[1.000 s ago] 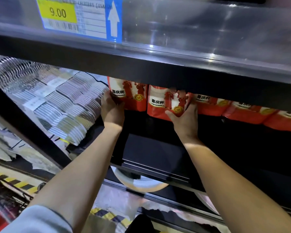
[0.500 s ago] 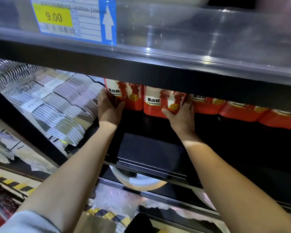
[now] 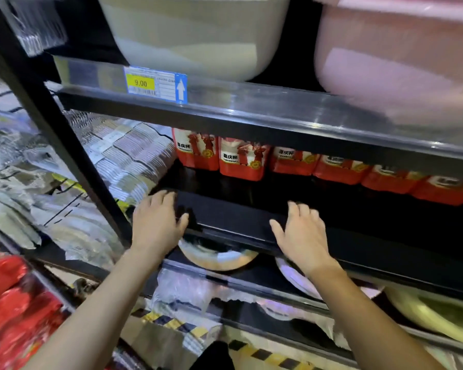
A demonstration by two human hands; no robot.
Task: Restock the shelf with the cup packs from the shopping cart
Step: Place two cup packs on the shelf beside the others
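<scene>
Several red and white cup packs (image 3: 242,162) lie in a row at the back of the black middle shelf (image 3: 233,222). My left hand (image 3: 158,221) hovers at the shelf's front edge, fingers relaxed and empty. My right hand (image 3: 301,233) is beside it to the right, fingers spread and empty, also over the front lip. Both hands are well in front of the packs and touch none of them. More red packs (image 3: 14,303) show at the bottom left, blurred.
Silver foil trays (image 3: 129,158) are stacked left of the cup packs, past a black upright post (image 3: 64,140). White (image 3: 195,36) and pink (image 3: 396,49) basins sit on the upper shelf above a 9.00 price tag (image 3: 155,85). Plates (image 3: 217,259) lie on the shelf below.
Both hands have let go of the cup packs and drawn back to the shelf's front edge. The camera has pulled back and tilted up, showing the upper shelf.
</scene>
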